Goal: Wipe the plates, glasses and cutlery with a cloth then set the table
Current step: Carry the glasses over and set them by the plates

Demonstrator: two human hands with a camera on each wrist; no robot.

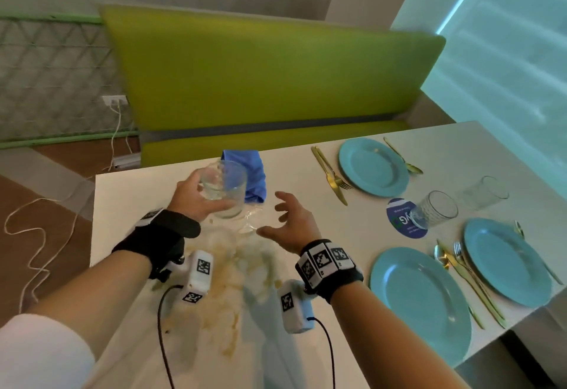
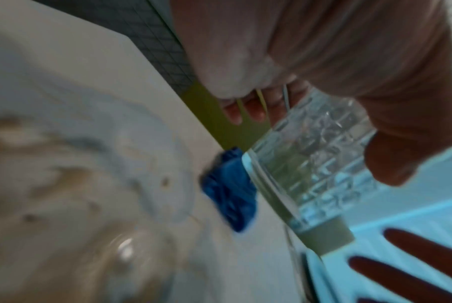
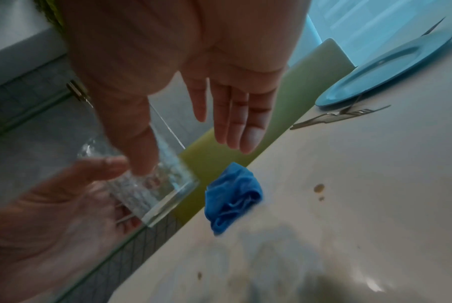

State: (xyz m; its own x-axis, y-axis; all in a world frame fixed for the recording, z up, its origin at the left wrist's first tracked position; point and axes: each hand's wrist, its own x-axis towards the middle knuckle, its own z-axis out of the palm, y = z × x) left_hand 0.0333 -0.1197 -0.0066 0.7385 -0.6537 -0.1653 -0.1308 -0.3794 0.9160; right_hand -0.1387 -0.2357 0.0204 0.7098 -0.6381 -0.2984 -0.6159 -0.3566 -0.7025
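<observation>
The left hand (image 1: pixel 196 197) grips a tilted glass (image 1: pixel 225 186) above the table (image 1: pixel 129 204); the cloth (image 1: pixel 250 178) lies just beyond; the right hand (image 1: pixel 290 220) hovers spread and empty. A loose grip could drop the glass.

Green bench (image 1: pixel 260 82), round blue coaster (image 1: pixel 402 220)

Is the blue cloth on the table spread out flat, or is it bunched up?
Bunched up. The blue cloth lies crumpled in a heap of folds near the table's far edge, behind the glass that the left hand holds.
</observation>
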